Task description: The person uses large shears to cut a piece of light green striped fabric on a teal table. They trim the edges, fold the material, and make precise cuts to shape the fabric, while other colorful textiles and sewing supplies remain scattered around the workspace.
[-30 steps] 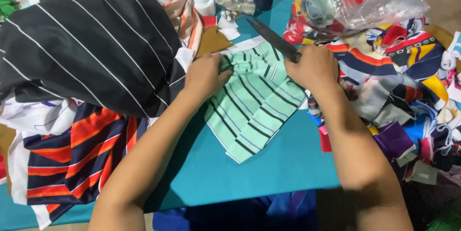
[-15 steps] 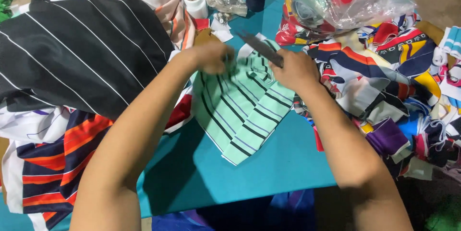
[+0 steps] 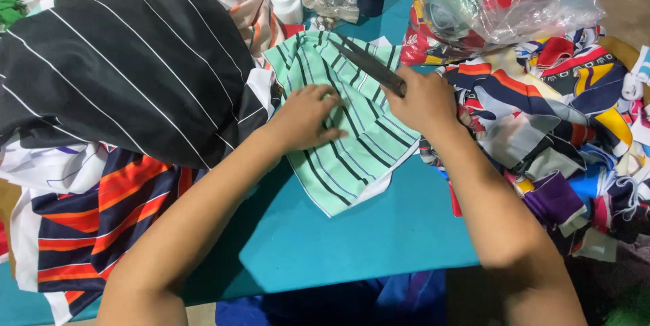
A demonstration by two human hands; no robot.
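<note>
Mint-green striped cloth lies on the teal desk, its long axis running from 11 to 5 o'clock. The left hand presses it flat, fingers spread narrow. At 3 o'clock of it the right hand is closed around dark scissors, blades pointing to 11 o'clock over the cloth. Bare desk opens toward 6 o'clock; fabric piles crowd both sides
</note>
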